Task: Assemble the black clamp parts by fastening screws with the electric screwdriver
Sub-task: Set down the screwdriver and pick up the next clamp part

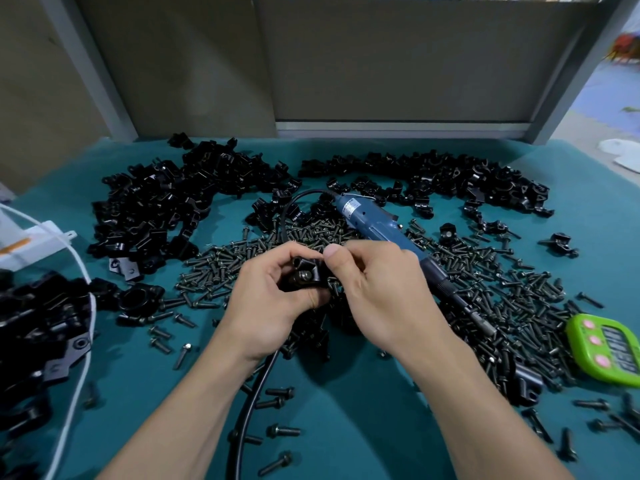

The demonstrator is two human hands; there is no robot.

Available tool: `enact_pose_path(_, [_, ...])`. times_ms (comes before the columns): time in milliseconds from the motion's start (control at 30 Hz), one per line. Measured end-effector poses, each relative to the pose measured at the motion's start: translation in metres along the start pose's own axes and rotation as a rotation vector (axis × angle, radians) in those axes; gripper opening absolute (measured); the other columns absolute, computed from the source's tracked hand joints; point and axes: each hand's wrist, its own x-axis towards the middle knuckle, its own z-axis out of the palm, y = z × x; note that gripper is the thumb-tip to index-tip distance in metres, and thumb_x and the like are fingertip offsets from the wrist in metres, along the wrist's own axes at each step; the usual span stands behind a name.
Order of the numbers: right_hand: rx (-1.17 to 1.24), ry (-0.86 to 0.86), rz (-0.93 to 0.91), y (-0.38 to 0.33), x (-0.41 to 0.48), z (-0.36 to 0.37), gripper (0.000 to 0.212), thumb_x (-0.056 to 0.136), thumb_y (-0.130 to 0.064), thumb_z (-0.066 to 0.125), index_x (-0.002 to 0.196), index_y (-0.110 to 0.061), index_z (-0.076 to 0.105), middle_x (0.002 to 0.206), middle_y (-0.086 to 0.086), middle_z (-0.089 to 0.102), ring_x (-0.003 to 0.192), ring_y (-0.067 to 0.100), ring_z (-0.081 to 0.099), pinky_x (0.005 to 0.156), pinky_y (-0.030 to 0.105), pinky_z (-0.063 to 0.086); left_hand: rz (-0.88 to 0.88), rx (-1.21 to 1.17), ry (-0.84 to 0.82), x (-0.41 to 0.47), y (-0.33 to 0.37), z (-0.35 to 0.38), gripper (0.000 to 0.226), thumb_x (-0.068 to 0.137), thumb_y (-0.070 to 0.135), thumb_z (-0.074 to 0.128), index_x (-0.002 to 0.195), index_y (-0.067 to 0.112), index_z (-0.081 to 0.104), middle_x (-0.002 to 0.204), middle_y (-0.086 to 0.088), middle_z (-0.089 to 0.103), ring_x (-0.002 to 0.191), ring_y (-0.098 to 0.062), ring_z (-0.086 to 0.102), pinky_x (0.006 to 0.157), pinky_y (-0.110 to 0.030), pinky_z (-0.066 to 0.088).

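Far to the left of the electric screwdriver, at the edge of the teal table, sit one white box and one white cable, the cable looping over the first of three heaps of black clamp pieces. The second and largest heap lies left of the screwdriver and farther back. A single ring-shaped clamp rests alone, nearer the viewer than that heap. Closer to the screwdriver spreads a bed of dark screws (far too many to count, and thinning to strays toward the near edge). Just in front of the screwdriver's blue body, two bare hands meet. The left hand curls round one clamp part and holds it above the screws, a screw head showing in its face. The right hand pinches the top of that same part with thumb and curled fingers; whether a screw sits between them cannot be told. The one screwdriver lies on the screws behind the right hand, its bit pointing down to the right and no fingers round it. Its black cord arcs from its back end and runs under the left wrist. The third heap stretches behind and to the right of the screwdriver. One green timer with three pink buttons lies right of its bit.
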Motion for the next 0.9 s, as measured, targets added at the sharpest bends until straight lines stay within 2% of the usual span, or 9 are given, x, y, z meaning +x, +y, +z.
enact_pose_path(67, [0.036,-0.027,-0.008,-0.001,0.001,-0.002,0.022,0.097,-0.032,0.062,0.076,-0.027,0.061,0.056,-0.014,0.062,0.053,0.007,0.055,0.050,0.019,0.042,-0.002,0.012,0.012,0.001,-0.001,0.001,0.034,0.075,-0.014,0.083,0.097,0.010,0.074,0.088,-0.011,0.077,0.078,-0.014,0.072,0.074,-0.026,0.059])
enact_pose_path(133, [0.046,-0.069,-0.008,-0.001,0.002,-0.002,0.014,0.094,-0.020,0.062,0.082,-0.029,0.063,0.060,-0.012,0.068,0.057,0.007,0.061,0.053,0.021,0.048,-0.002,0.023,0.024,0.001,-0.002,0.000,0.033,0.075,-0.013,0.084,0.097,0.010,0.074,0.087,-0.010,0.077,0.077,-0.012,0.071,0.073,-0.026,0.059])
enact_pose_path(233, [0.023,-0.043,0.027,0.000,0.002,0.002,0.023,0.098,-0.029,0.061,0.075,-0.028,0.063,0.058,-0.008,0.067,0.054,0.009,0.062,0.053,0.030,0.053,0.006,0.036,0.019,0.000,-0.001,0.000,0.035,0.075,-0.014,0.084,0.096,0.014,0.076,0.088,-0.003,0.079,0.080,-0.011,0.073,0.074,-0.022,0.058])
enact_pose_path(333, [-0.039,0.015,0.062,0.002,0.002,0.007,0.043,0.101,-0.045,0.054,0.063,-0.025,0.056,0.050,-0.015,0.057,0.051,0.009,0.054,0.044,0.021,0.038,0.019,0.048,0.017,-0.002,0.000,0.001,0.040,0.074,-0.012,0.085,0.090,0.024,0.076,0.086,-0.004,0.078,0.079,-0.010,0.072,0.074,-0.022,0.058])
enact_pose_path(400, [-0.046,0.005,0.055,0.003,0.001,0.007,0.051,0.103,-0.049,0.049,0.060,-0.022,0.051,0.050,-0.018,0.054,0.052,0.008,0.051,0.046,0.022,0.037,0.024,0.072,0.029,-0.002,0.000,0.001,0.042,0.074,-0.010,0.086,0.089,0.027,0.075,0.085,-0.006,0.076,0.077,-0.011,0.070,0.074,-0.024,0.058])
enact_pose_path(567, [0.074,-0.058,-0.023,0.002,0.001,-0.003,0.018,0.097,-0.027,0.063,0.080,-0.030,0.062,0.059,-0.012,0.064,0.054,0.008,0.058,0.050,0.022,0.046,0.012,0.075,0.064,-0.001,-0.002,0.000,0.039,0.074,-0.008,0.087,0.092,0.025,0.078,0.085,0.000,0.078,0.078,-0.011,0.074,0.071,-0.023,0.058])
enact_pose_path(633, [0.046,-0.042,-0.019,0.002,0.001,0.000,0.022,0.097,-0.024,0.063,0.075,-0.027,0.060,0.056,-0.009,0.063,0.052,0.009,0.056,0.047,0.024,0.043,0.016,0.088,0.053,-0.001,-0.002,0.001,0.039,0.074,-0.008,0.087,0.091,0.027,0.078,0.086,0.001,0.078,0.079,-0.011,0.074,0.072,-0.022,0.058])
enact_pose_path(767, [-0.085,-0.003,0.021,0.001,0.000,0.005,0.044,0.101,-0.044,0.054,0.063,-0.023,0.052,0.051,-0.012,0.054,0.050,0.012,0.049,0.046,0.025,0.030,0.036,0.090,0.046,-0.002,-0.001,0.000,0.046,0.074,-0.010,0.087,0.091,0.031,0.077,0.089,-0.001,0.079,0.083,-0.013,0.074,0.077,-0.023,0.060])
enact_pose_path(900, [0.027,-0.057,0.005,0.003,0.001,0.001,0.023,0.098,-0.030,0.061,0.076,-0.028,0.060,0.056,-0.011,0.061,0.053,0.007,0.053,0.046,0.018,0.037,0.019,0.124,0.073,-0.002,-0.002,0.000,0.043,0.074,-0.008,0.087,0.091,0.031,0.077,0.086,0.002,0.079,0.081,-0.012,0.075,0.074,-0.023,0.060])
